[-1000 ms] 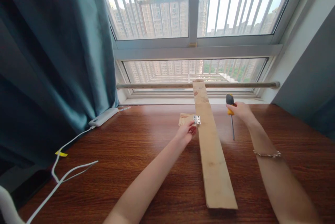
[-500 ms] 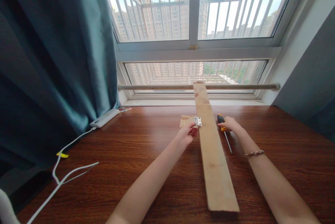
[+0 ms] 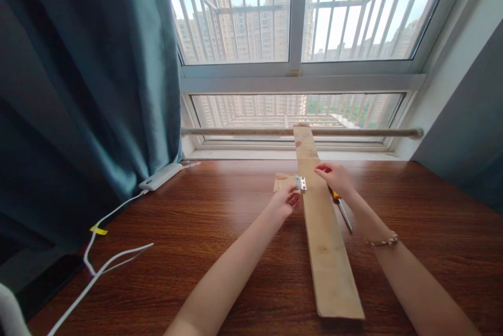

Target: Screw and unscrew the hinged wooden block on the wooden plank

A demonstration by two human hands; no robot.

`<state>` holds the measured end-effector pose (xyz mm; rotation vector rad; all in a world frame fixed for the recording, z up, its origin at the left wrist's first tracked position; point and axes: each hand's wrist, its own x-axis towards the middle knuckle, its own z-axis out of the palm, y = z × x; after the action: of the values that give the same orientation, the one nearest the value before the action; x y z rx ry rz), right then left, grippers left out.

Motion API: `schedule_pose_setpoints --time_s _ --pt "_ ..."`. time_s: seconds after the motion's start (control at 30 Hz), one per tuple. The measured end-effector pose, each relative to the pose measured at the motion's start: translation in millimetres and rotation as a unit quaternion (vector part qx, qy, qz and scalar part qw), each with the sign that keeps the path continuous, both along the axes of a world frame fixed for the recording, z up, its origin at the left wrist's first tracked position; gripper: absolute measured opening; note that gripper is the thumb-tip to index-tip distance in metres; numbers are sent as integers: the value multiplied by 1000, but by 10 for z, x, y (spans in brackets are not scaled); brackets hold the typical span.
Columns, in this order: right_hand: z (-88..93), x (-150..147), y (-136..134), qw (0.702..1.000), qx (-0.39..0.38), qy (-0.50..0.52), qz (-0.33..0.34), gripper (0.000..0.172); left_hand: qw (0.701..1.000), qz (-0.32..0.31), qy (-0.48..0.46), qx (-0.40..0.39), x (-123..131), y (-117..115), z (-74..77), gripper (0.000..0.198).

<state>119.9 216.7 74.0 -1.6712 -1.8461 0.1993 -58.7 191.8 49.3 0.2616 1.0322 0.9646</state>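
A long pale wooden plank (image 3: 328, 241) lies on the dark wooden table (image 3: 220, 231), its far end leaning on a rail at the window. A small wooden block (image 3: 283, 181) sits against its left edge, joined to it by a small metal hinge (image 3: 301, 183). My left hand (image 3: 285, 203) has its fingers curled against the block's near edge, just below the hinge. My right hand (image 3: 335, 179) lies across the plank beside the hinge, fingers stretched out on the wood. A screwdriver (image 3: 343, 210) with a yellow and black handle lies on the table, partly under my right wrist.
A teal curtain (image 3: 86, 89) hangs at the left. A white power strip (image 3: 161, 176) lies at the table's back left corner, with white cables (image 3: 106, 261) running to the front left. A wooden rail (image 3: 236, 131) crosses below the barred window. A grey wall stands at the right.
My right hand lowered the screwdriver to the table, then moved left onto the plank beside the hinge. My left hand stayed at the small block.
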Motion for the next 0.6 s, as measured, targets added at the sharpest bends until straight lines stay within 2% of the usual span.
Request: schedule_pose_setpoints --time_s 0.1,0.2,0.37,0.6 --pt "-39 -365 -75 998 21 20 53 22 1000 -4 3 6 0 -7 4 10" --pt "-134 -545 -74 997 35 30 55 20 1000 -13 7 17 -4 -5 -11 11" --pt "-212 -558 10 998 29 53 23 17 999 -7 25 27 9 3 -53 11" --pt "-212 -586 -12 998 21 61 -10 20 999 -1 28 41 36 -5 -83 11"
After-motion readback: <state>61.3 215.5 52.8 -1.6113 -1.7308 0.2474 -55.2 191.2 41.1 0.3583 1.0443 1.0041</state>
